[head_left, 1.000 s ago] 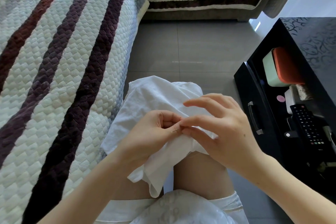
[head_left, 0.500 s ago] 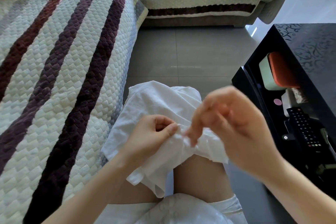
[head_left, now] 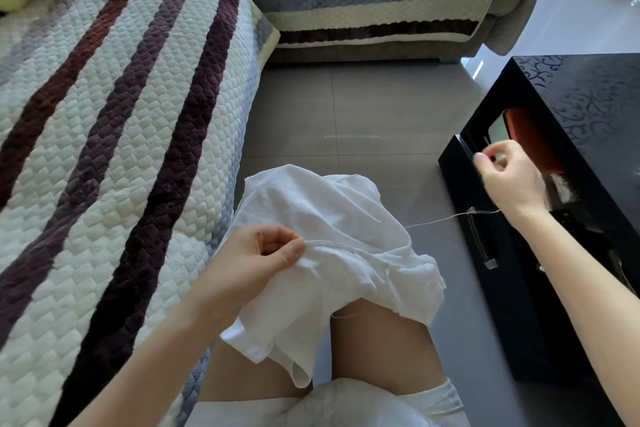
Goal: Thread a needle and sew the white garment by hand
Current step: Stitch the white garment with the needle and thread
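meanwhile left hand (head_left: 256,253) fingers pinch white garment (head_left: 332,218); right hand (head_left: 509,177) pulls thread (head_left: 443,218).

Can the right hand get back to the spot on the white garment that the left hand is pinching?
Probably yes: the right hand is out over the black table, nothing between it and the garment.

garment (head_left: 332,218): soft white cloth | sofa cover (head_left: 121,135): quilted, textured fabric | table (head_left: 588,97): glossy black

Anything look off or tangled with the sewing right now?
Nothing stands out. The thread runs in one clean line from the white garment to the right hand, no visible knots; the left hand pinches the fabric at the seam.
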The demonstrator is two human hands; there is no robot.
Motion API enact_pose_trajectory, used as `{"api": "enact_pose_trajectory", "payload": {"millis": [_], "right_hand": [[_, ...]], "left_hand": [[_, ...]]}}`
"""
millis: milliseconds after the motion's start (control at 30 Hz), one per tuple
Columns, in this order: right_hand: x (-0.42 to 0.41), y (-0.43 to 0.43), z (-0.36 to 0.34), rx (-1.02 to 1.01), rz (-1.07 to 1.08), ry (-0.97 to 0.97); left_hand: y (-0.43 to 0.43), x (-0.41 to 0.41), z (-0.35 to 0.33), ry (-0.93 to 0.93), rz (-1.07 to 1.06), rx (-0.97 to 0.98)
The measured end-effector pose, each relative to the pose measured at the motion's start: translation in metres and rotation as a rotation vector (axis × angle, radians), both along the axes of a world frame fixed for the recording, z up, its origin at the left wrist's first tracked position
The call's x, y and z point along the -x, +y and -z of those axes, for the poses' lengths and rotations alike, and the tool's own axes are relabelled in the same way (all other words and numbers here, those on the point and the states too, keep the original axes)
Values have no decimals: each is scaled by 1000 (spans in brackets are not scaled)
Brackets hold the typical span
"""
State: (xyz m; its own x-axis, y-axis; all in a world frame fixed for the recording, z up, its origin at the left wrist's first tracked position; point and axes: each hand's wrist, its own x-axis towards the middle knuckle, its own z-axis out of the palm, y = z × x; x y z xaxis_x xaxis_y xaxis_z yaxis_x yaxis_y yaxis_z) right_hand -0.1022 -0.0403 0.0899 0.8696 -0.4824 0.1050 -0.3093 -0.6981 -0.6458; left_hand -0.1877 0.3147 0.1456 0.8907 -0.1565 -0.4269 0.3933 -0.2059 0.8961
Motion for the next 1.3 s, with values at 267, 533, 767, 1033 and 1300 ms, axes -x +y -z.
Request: {"api": "enact_pose_trajectory", "payload": {"millis": [267, 533, 767, 1033, 1300], "right_hand": [[55, 112, -44, -19, -908, 42], [57, 120, -72, -414, -987, 107], [31, 61, -152, -1719, -774, -312], [26, 73, -72, 665, -351, 150], [44, 108, -72, 348, -561, -188]], "left_hand": [[-3, -2, -3, -24, 24, -7], [-4, -3, -2, -40, 33, -18], [-4, -13, 11, -9, -17, -99], [-3, -12, 12, -5, -31, -94], [-3, -8, 6, -41, -9, -93]]}}
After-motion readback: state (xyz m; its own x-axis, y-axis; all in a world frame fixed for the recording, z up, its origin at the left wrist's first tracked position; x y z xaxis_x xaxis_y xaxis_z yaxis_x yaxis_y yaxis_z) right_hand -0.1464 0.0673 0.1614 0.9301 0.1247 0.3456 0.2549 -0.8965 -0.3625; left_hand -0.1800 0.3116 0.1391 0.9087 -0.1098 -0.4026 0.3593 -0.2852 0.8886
